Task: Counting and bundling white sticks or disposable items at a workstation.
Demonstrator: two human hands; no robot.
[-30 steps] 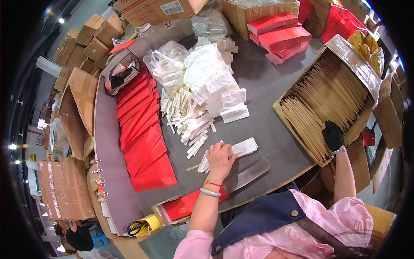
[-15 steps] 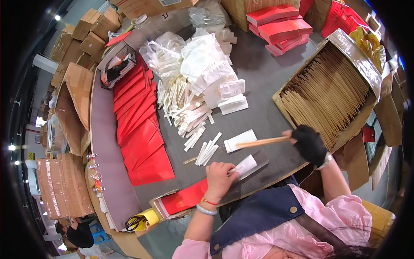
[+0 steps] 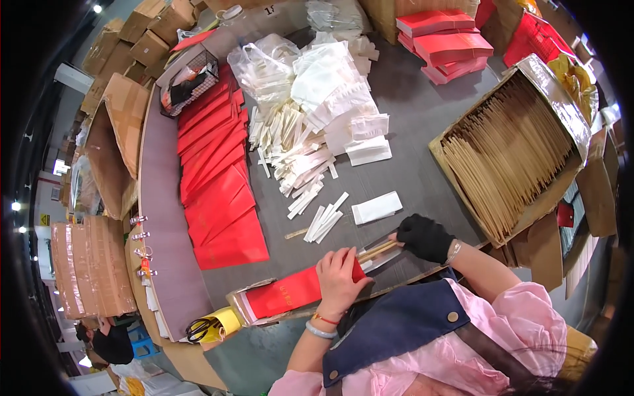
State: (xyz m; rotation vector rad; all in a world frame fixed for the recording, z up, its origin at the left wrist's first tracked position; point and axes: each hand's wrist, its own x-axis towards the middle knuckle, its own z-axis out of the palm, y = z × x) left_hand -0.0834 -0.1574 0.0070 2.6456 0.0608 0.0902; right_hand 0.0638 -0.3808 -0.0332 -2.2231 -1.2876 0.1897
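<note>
My left hand (image 3: 338, 280) presses down over the open end of a red paper envelope (image 3: 284, 294), fingers and thumb closed on it. The envelope lies slanted in a narrow cardboard holder (image 3: 247, 315) along the near table edge. My right hand (image 3: 426, 239), in a black fingerless glove, pinches the outer ends of a small bundle of thin tan sticks (image 3: 380, 251). Their other ends reach the envelope's mouth beside my left fingers; how deep they go inside is hidden. Just beyond lie a flat white packet (image 3: 377, 208) and several narrow white paper strips (image 3: 325, 222).
An open carton (image 3: 512, 155) packed with tan sticks stands at right. Overlapping red envelopes (image 3: 221, 211) line the table's left side. White packets and strips (image 3: 330, 99) pile up in the middle. Red stacks (image 3: 446, 43) sit far back. Scissors (image 3: 201, 329) rest in a yellow holder (image 3: 228, 325) near left.
My right hand has brought the sticks down and left to the envelope's mouth. My left hand has shifted onto the envelope's end, and the white packet it held there no longer shows in its fingers.
</note>
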